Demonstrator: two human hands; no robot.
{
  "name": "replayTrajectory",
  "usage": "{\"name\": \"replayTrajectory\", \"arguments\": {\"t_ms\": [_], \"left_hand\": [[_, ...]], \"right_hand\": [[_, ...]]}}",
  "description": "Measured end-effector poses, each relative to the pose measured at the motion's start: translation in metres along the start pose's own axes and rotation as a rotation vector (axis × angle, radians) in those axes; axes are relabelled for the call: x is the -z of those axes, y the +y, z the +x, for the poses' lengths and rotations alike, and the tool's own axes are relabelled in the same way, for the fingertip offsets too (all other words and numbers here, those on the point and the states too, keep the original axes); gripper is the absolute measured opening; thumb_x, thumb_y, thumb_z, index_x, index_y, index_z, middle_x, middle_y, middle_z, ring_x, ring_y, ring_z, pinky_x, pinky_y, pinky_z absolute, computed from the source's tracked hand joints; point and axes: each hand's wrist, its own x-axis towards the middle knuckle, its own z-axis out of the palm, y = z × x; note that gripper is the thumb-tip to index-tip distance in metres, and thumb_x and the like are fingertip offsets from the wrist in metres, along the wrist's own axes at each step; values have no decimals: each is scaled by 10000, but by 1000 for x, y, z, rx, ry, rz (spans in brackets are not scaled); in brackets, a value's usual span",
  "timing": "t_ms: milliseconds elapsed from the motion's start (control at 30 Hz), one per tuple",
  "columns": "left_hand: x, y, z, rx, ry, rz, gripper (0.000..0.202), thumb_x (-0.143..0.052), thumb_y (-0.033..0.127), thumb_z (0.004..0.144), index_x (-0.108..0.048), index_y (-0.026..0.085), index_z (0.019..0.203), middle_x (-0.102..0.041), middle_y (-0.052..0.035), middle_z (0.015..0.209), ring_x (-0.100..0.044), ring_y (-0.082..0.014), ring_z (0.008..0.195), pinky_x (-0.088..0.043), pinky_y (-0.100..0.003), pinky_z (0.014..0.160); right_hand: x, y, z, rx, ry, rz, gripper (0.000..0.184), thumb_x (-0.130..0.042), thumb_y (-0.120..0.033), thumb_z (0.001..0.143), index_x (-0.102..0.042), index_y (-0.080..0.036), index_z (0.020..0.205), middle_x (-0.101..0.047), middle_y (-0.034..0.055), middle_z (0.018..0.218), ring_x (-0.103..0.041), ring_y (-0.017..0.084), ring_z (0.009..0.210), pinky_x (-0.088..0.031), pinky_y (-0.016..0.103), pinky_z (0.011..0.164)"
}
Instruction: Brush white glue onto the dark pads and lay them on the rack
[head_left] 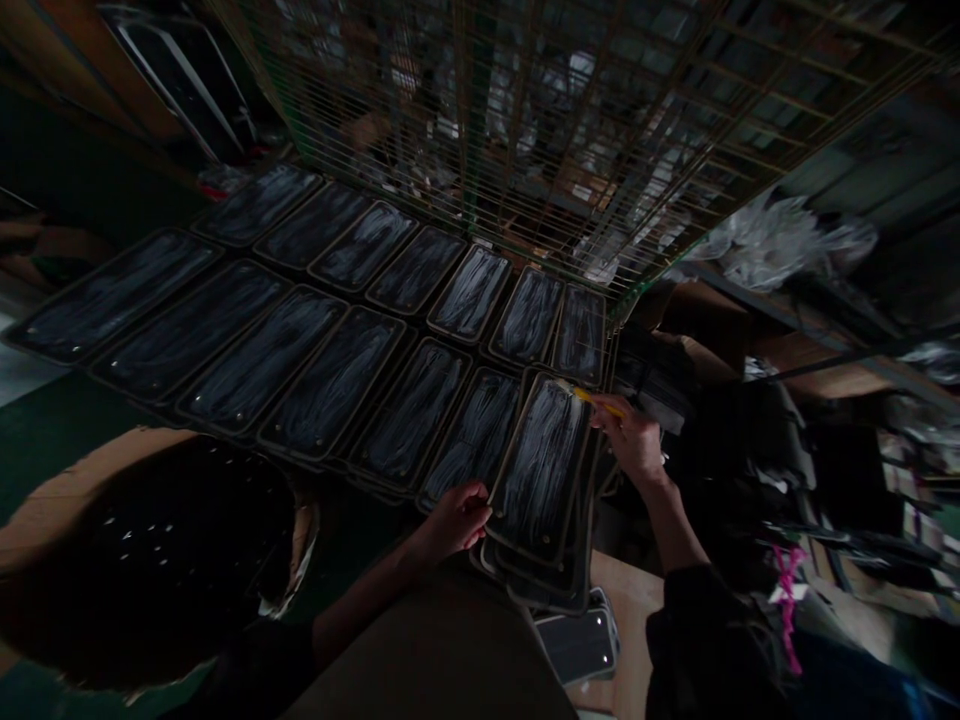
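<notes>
Right hand [636, 440] has a slim yellow-handled brush [585, 396] gripped in its fingers, tip down at the far end of a black, round-cornered rectangular panel [544, 460] with a pale rim and whitish streaks along its length. Call that the work panel; everything below is placed off it. Left hand [454, 520] is at its near-left edge, fingers curled in. Light's poor from where I stand, so can't tell if they're pinching the edge or just resting there.

Work panel tops a loose stack of similar dark panels [583, 592], edges poking out toward the person. Left of it, six more streaked black panels [334, 385] complete the near row. Beyond it, a far row of seven streaked black panels [470, 293] backs onto a green-framed wire mesh cage [474, 150].

Below the work panel, person's side: a smaller dark grey panel with a light rim [574, 645] on a light brown board [636, 600]. Well left: a torn-edged brown cardboard box [86, 465] with dark contents. Well right: crumpled clear plastic bags [780, 240] and a bright pink cord [787, 605].
</notes>
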Motion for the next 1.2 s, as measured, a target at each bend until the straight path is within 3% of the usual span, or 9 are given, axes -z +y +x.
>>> {"name": "replayTrajectory", "arguments": {"t_ms": [167, 333, 500, 600, 700, 833, 933, 1067, 1200], "left_hand": [[-2, -2, 1, 39, 45, -7, 227, -614, 331, 732, -426, 204, 722, -401, 105, 514, -374, -41, 367, -261, -147, 359], [-2, -2, 1, 44, 33, 29, 220, -603, 342, 739, -430, 206, 731, -432, 100, 517, -379, -45, 348, -243, -149, 341], [-3, 9, -5, 60, 29, 25, 225, -601, 342, 746, -424, 204, 733, -446, 98, 520, -363, -37, 346, -233, -147, 344], [-3, 15, -9, 65, 40, 38, 215, -607, 328, 744, -435, 198, 749, -454, 96, 543, -385, -31, 368, -255, -137, 362], [-2, 16, -10, 58, 18, 59, 216, -597, 344, 754, -440, 197, 770, -475, 90, 564, -404, -33, 371, -259, -134, 356], [-1, 12, -8, 37, 9, 70, 234, -597, 370, 756, -440, 196, 770, -480, 85, 539, -406, -43, 347, -234, -133, 326], [1, 8, -7, 21, -10, 53, 241, -604, 380, 760, -454, 194, 788, -494, 80, 527, -391, -45, 333, -218, -136, 317], [3, 5, -8, -6, -27, 12, 257, -616, 395, 774, -467, 190, 815, -462, 94, 511, -376, -41, 333, -228, -143, 331], [4, 7, -11, -62, -67, -15, 277, -617, 417, 795, -460, 189, 817, -416, 108, 495, -357, -38, 341, -252, -157, 349]], "right_hand": [[15, 7, -16, -45, 25, -80, 307, -465, -418, 968, -631, -214, 1125, -707, 1, 762, -684, 155, 668, -508, 240, 613], [21, -23, -49, -26, -61, -123, 293, -452, -412, 980, -634, -222, 1109, -712, 8, 812, -686, 149, 696, -505, 232, 637], [32, -56, -87, -132, -173, 34, 260, -455, -388, 980, -602, -241, 1137, -693, -15, 742, -681, 141, 647, -521, 229, 612], [37, -62, -81, -183, -66, 110, 259, -471, -397, 973, -603, -237, 1127, -680, -13, 732, -680, 144, 654, -529, 231, 607], [32, -53, -58, -192, 81, 71, 283, -474, -410, 969, -613, -222, 1128, -681, -3, 746, -682, 148, 666, -529, 236, 618], [16, -42, -49, -164, 89, -35, 301, -456, -401, 973, -621, -191, 1112, -679, 2, 707, -677, 153, 641, -519, 240, 619], [9, -55, -77, -154, 6, -75, 284, -457, -387, 975, -620, -196, 1109, -687, -3, 717, -683, 144, 648, -509, 226, 617], [15, -95, -130, -183, -162, -55, 268, -430, -377, 990, -605, -221, 1121, -702, -3, 781, -686, 131, 655, -488, 210, 578], [25, -132, -166, -225, -223, -77, 250, -420, -350, 992, -605, -231, 1110, -703, 9, 804, -676, 138, 649, -472, 222, 555]]}}
